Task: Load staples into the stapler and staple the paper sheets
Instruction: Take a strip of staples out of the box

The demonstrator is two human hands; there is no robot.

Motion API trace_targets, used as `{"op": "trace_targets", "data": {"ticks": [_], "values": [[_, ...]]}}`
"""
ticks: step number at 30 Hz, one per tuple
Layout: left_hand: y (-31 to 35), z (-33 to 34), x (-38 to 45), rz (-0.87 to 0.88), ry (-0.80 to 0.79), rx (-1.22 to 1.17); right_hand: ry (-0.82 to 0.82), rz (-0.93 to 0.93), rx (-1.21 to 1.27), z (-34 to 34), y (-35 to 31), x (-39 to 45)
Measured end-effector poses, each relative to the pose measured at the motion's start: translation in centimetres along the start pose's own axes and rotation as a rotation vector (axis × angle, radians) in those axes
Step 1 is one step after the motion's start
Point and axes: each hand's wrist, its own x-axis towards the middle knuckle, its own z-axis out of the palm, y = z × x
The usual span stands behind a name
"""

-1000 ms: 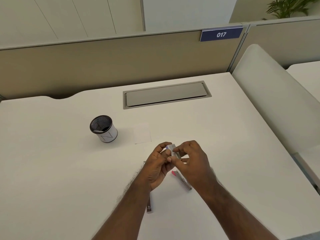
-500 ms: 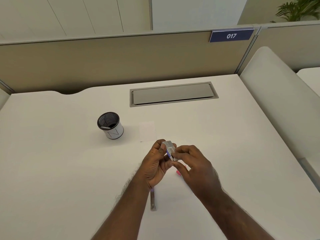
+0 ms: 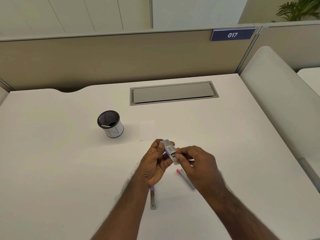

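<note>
1. Both hands share the grip on a small staple box (image 3: 168, 148): the left hand (image 3: 154, 166) curls round its upper end with thumb and fingers, while the right hand (image 3: 195, 163) pinches the lower end, where an inner tray seems to be sliding out
2. It is held in the air just above the table (image 3: 60, 170), a little below the middle of the frame
3. Small cardboard like this should be very light and easy to crush, so I would hold the sleeve by its narrow edges and draw the tray by its end; loose staple strips inside are brittle and could spill if it tips
4. Its long axis runs from upper left to lower right, the open end pointing down-right toward the right hand
5. Under the hands lie two thin metal pieces, one with a pink tip (image 3: 185, 177) and one grey strip (image 3: 152, 200), probably the opened stapler, though I cannot tell for sure
6. Just above the box lies a small paper sheet (image 3: 148, 129), and further left a mesh pen cup (image 3: 110, 123)
</note>
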Motion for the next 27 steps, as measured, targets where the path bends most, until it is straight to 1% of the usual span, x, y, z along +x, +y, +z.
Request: {"op": "trace_targets", "data": {"ticks": [3, 6, 9, 13, 20, 24, 27], "values": [[0.2, -0.2, 0.1, 0.003, -0.022, 0.021, -0.064, 0.049, -0.093, -0.3, -0.3, 0.3], [0.6, -0.3, 0.1, 0.013, -0.051, 0.093, -0.145, 0.09, -0.2, -0.8, -0.7, 0.7], [0.9, -0.2, 0.1, 0.015, -0.081, 0.141, -0.235, 0.106, -0.317, -1.4, -1.3, 1.4], [1.3, 0.2, 0.0, 0.012, -0.094, 0.223, -0.305, 0.109, -0.442, -2.1, -2.1, 2.2], [1.3, 0.6, -0.3, -0.008, -0.075, 0.269, -0.489, 0.117, -0.562, -2.5, -3.0, 4.1], [1.4, 0.8, -0.4, -0.013, -0.079, 0.288, -0.515, 0.176, -0.559, -2.5, -2.8, 4.4], [1.3, 0.6, -0.3, -0.018, -0.067, 0.303, -0.503, 0.2, -0.534, -2.4, -2.6, 4.2]]}}
